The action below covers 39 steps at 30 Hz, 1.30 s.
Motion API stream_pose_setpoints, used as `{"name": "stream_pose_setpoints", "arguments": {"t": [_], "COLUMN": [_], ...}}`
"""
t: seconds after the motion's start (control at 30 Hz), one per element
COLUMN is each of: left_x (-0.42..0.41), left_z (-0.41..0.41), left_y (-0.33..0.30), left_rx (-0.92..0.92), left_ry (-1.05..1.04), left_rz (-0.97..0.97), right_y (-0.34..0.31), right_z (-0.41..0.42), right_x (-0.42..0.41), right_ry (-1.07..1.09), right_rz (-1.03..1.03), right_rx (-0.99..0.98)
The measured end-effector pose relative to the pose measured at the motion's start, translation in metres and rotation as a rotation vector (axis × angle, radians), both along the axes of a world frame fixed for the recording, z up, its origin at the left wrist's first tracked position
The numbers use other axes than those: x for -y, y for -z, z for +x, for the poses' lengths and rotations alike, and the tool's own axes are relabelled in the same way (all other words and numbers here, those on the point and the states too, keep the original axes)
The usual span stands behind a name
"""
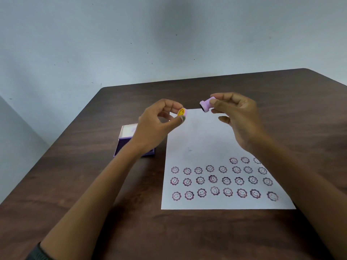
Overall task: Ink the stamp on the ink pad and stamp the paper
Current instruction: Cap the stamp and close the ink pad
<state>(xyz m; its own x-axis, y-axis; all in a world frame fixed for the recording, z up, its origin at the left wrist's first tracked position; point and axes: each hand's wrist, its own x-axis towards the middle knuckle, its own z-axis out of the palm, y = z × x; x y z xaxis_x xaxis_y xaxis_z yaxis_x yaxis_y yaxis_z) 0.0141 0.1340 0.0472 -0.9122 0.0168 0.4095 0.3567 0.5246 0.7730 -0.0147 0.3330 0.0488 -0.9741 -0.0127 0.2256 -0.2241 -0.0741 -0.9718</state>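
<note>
Paper (206,139) on table (75,184), box (127,141) just left of it.

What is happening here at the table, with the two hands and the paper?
A person holds two small things above a white paper on a dark wooden table. The right hand holds a purple stamp; the left hand pinches a small round piece with a yellow smiley face, possibly the stamp's cap. The paper already carries rows of flower-face prints. A purple box lies open behind the left wrist.

Both hands raised, left hand (157,124) and right hand (238,117) pinching
</note>
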Motion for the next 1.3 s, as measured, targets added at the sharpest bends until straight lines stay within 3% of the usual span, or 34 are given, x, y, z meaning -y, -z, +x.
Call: {"name": "stream_pose_setpoints", "arguments": {"t": [0.33, 1.3], "left_x": [-0.022, -0.026], "left_z": [0.004, 0.006], "left_y": [0.004, 0.006], "left_rx": [0.108, 0.151], "left_ry": [-0.006, 0.071], "left_rz": [0.374, 0.364], "right_y": [0.000, 0.005], "right_z": [0.004, 0.006], "right_x": [0.003, 0.009], "right_ry": [-0.131, -0.161], "right_rz": [-0.133, -0.006], "right_rx": [0.092, 0.006]}}
